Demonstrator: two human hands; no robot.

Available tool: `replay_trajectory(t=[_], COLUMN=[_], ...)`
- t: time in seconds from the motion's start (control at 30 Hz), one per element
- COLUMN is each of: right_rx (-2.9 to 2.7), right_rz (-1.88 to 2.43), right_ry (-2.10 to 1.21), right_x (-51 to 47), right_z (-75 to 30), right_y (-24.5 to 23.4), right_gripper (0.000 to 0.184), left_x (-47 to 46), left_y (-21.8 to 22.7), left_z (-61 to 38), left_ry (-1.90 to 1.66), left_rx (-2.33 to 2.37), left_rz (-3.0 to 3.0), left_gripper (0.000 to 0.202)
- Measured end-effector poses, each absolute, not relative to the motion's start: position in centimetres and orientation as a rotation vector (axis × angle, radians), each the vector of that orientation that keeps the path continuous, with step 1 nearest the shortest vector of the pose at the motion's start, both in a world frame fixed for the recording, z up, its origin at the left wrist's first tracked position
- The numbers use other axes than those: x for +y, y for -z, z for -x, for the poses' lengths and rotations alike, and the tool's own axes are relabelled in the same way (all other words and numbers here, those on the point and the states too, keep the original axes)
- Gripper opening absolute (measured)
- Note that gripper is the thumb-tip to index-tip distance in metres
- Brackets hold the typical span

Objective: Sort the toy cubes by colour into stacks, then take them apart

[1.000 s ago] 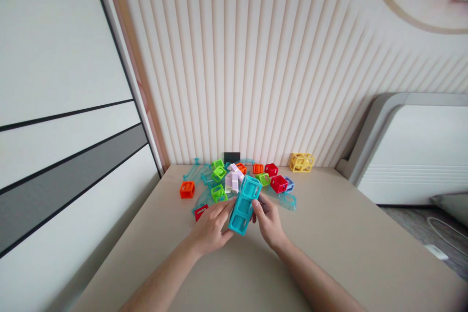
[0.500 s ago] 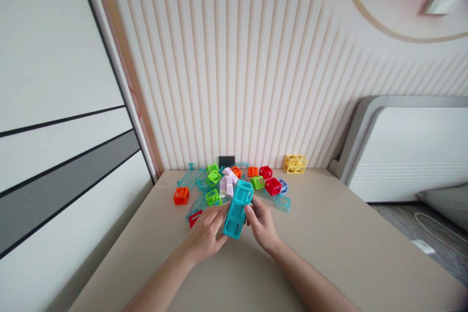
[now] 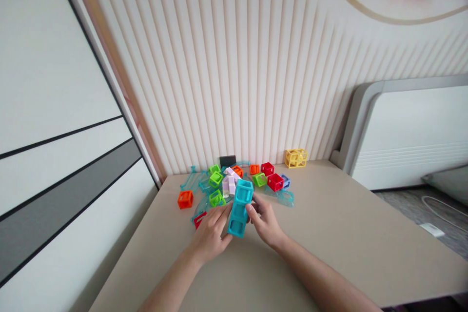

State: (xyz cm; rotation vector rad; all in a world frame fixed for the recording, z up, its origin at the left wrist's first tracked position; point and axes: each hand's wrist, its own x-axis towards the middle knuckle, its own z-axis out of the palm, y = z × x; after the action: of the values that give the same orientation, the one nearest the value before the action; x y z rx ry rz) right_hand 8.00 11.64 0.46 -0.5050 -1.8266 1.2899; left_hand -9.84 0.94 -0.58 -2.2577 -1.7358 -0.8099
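Both my hands hold a turquoise stack of three hollow cube blocks (image 3: 240, 208) a little above the beige table (image 3: 329, 234). My left hand (image 3: 211, 235) grips its lower left side with curled fingers. My right hand (image 3: 265, 222) pinches its right side. Just behind the stack lies a pile of loose blocks: green cubes (image 3: 215, 179), red cubes (image 3: 275, 182), a pale lilac piece (image 3: 230, 183) and clear teal track pieces (image 3: 283, 198).
An orange cube (image 3: 185, 199) sits apart at the left. A yellow double cube (image 3: 296, 157) stands against the ribbed wall at the back. A small dark block (image 3: 227, 160) leans at the wall. A white and grey unit (image 3: 413, 131) stands right of the table.
The view has shifted slightly and tilted. My hands keep their grip on the turquoise stack, which has turned a little more upright.
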Motion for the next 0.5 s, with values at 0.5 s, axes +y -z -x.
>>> replay_trajectory(t=[0.5], right_rx=[-1.837], right_rz=[0.509], right_ry=[-1.289], right_x=[11.52], right_z=[-8.17], right_y=[-0.86], right_gripper=[0.048], left_x=[0.99], left_y=[0.87], left_z=[9.96], left_ry=[0.855], left_rx=[-1.723], left_rz=[2.242], left_gripper=[0.075])
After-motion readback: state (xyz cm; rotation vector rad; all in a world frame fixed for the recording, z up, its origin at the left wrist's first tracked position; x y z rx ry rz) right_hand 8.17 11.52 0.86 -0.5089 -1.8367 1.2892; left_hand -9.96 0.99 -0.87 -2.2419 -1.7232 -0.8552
